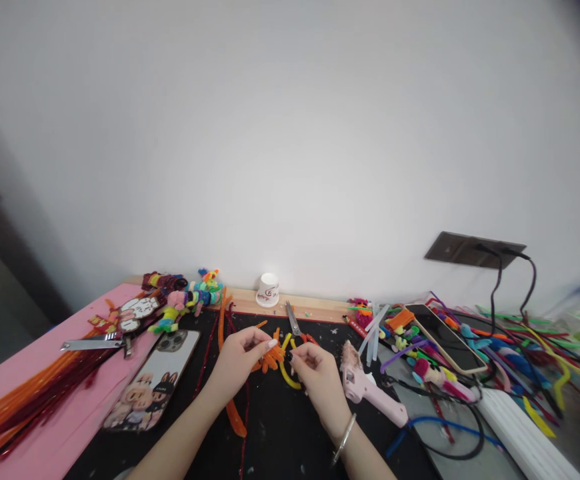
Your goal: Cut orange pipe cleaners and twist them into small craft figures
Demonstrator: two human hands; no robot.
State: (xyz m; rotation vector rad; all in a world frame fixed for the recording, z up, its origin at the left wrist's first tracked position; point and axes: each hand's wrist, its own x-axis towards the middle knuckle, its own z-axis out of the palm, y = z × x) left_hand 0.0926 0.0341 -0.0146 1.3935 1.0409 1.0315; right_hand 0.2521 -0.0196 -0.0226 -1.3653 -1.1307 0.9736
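My left hand (240, 360) pinches a bent, looped orange pipe cleaner piece (271, 359) between thumb and fingers over the black mat (275, 433). Close on its right, my right hand (317, 377) is closed with the fingertips together; whatever is in them is too small to make out. Between the hands lies a curved yellow pipe cleaner (287, 377), partly hidden by the right fingers. Scissors (293, 320) rest just beyond, blades toward the wall, their orange-red handles partly behind my right hand. Long orange pipe cleaners (235, 417) lie by my left wrist.
A pink hot glue gun (370, 390) and clear glue sticks (374, 333) lie to the right, near a phone (445, 339) and tangled pipe cleaners. Left are another phone (153, 383) and pipe cleaner bundles (35, 400). A paper cup (268, 291) stands against the wall.
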